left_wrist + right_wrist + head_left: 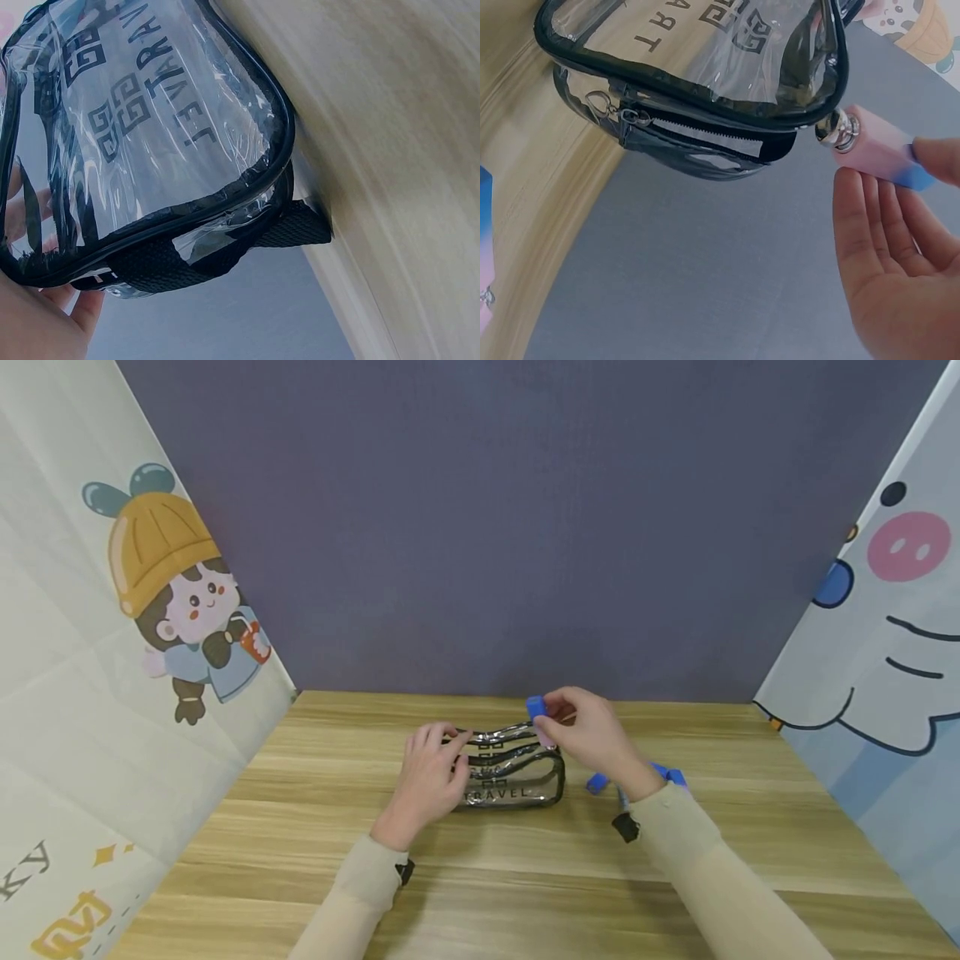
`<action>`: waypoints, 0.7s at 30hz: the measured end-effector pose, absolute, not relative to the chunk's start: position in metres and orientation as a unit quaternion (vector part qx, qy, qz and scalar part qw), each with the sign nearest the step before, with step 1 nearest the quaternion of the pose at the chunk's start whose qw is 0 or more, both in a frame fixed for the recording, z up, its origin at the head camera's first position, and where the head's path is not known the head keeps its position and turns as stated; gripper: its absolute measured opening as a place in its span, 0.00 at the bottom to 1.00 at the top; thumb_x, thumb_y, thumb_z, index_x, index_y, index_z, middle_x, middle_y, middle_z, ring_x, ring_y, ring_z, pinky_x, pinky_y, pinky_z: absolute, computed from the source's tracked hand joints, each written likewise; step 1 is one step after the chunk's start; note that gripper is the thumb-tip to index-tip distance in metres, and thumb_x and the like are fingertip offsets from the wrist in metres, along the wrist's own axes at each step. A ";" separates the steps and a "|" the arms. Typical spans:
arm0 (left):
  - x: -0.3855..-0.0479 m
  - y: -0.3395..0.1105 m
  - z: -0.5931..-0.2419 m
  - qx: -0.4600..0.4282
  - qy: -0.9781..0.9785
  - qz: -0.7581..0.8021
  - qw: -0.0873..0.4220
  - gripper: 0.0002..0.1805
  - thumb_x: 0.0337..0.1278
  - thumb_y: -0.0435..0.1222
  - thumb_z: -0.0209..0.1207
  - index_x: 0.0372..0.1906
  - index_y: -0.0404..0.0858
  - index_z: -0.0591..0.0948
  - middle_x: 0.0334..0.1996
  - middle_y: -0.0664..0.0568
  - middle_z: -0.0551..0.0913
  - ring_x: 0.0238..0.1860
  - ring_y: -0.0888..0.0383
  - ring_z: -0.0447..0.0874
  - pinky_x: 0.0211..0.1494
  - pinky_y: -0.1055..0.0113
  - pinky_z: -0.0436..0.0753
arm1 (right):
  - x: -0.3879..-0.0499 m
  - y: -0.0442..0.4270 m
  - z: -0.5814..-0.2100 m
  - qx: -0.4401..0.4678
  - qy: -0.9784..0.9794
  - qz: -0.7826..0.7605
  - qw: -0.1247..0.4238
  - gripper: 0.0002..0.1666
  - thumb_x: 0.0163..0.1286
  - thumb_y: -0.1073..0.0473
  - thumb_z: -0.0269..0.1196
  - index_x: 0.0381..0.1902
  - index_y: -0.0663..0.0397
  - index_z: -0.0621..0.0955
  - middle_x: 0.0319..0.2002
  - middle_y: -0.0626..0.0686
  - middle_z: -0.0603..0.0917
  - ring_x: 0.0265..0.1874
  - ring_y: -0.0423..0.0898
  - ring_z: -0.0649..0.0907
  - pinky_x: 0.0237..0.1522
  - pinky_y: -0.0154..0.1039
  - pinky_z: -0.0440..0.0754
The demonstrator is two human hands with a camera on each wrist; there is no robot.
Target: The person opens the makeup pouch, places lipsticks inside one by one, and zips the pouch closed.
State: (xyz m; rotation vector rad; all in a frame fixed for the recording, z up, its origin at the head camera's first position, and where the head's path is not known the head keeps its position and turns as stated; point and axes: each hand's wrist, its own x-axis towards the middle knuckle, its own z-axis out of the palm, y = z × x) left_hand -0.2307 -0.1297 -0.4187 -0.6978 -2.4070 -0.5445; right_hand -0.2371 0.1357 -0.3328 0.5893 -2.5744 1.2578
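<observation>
A clear plastic toiletry bag [517, 794] with black piping and the word TRAVEL stands on the wooden table. My left hand [430, 777] grips the bag's left end; some of its fingers show through the plastic in the left wrist view. Between the thumb and fingers of my right hand [592, 732], a small square bottle [879, 147] fading from pink to blue is pinched. The bottle's silver end points toward the bag's upper edge, close to the zipper [705, 136]. Whether it touches the bag, I cannot tell.
More blue pieces [597, 782] lie on the table [510, 893] right of the bag, partly behind my right forearm. One pink-and-blue bottle [486, 232] shows at the right wrist view's left edge. A dark panel [487, 527] rises behind the table, with printed cloths at both sides.
</observation>
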 end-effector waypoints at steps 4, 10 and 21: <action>-0.230 -0.129 -0.418 -0.263 -0.899 -0.203 0.287 0.22 0.65 0.37 0.51 0.60 0.35 0.83 0.52 0.45 0.76 0.56 0.45 0.69 0.59 0.47 0.69 | -0.239 0.133 -0.335 0.202 -0.867 0.442 0.109 0.18 0.68 0.60 0.69 0.52 0.62 0.82 0.43 0.54 0.85 0.42 0.49 0.85 0.48 0.48 0.83; -0.231 -0.129 -0.418 -0.264 -0.897 -0.202 0.290 0.22 0.65 0.36 0.51 0.60 0.35 0.83 0.52 0.45 0.76 0.57 0.45 0.69 0.59 0.47 0.69 | -0.242 0.130 -0.337 0.208 -0.857 0.458 0.115 0.18 0.67 0.61 0.69 0.52 0.63 0.82 0.43 0.55 0.85 0.42 0.50 0.85 0.48 0.48 0.84; -0.231 -0.130 -0.418 -0.262 -0.900 -0.202 0.283 0.22 0.65 0.36 0.50 0.60 0.35 0.83 0.52 0.44 0.76 0.57 0.44 0.69 0.59 0.47 0.69 | -0.246 0.119 -0.346 0.211 -0.843 0.474 0.141 0.15 0.66 0.64 0.70 0.49 0.64 0.82 0.42 0.55 0.85 0.41 0.50 0.85 0.46 0.45 0.85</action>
